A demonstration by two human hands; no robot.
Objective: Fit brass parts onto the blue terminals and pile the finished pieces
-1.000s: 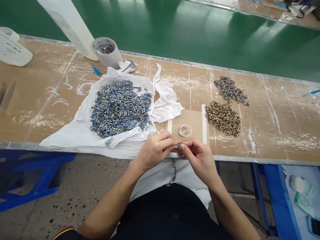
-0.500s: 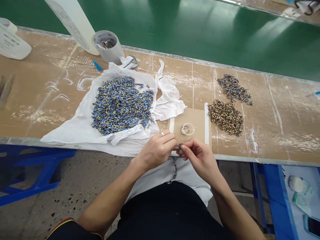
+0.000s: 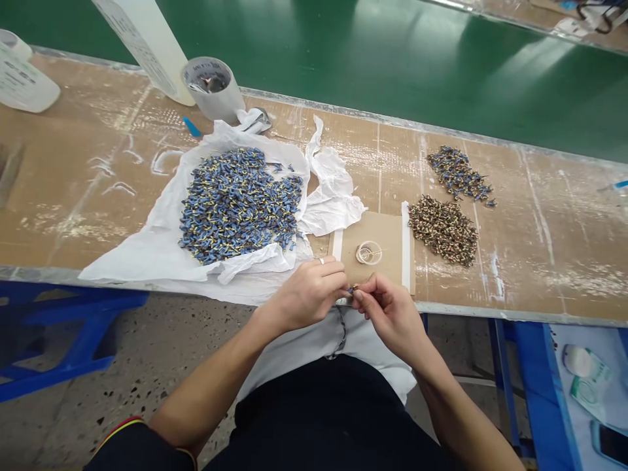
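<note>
At the table's front edge my left hand (image 3: 311, 293) and my right hand (image 3: 391, 315) meet, fingertips pinched on one tiny blue-and-brown figure-like piece (image 3: 351, 289). Fingers cover most of it, so its exact kind is unclear. Just beyond them a small clear cup (image 3: 368, 253) with a thin stick in it stands on a cardboard sheet (image 3: 385, 229). To the left, a large heap of small blue, yellow and brown pieces (image 3: 240, 203) lies on white paper (image 3: 147, 252). Two smaller piles are on the right: a brown-and-cream pile (image 3: 444, 230) and a blue-and-brown pile (image 3: 460, 173).
A tape roll (image 3: 216, 98) and a tall translucent bottle (image 3: 152, 52) stand at the back left, another bottle (image 3: 27, 78) farther left. Crumpled white paper (image 3: 331, 193) lies beside the heap. Blue stools (image 3: 63, 333) are below the table; a phone (image 3: 611, 443) lies low right.
Both hands stay together at the table edge on the same small piece, with only slight finger movement. The view has shifted very little; the piles look the same.
</note>
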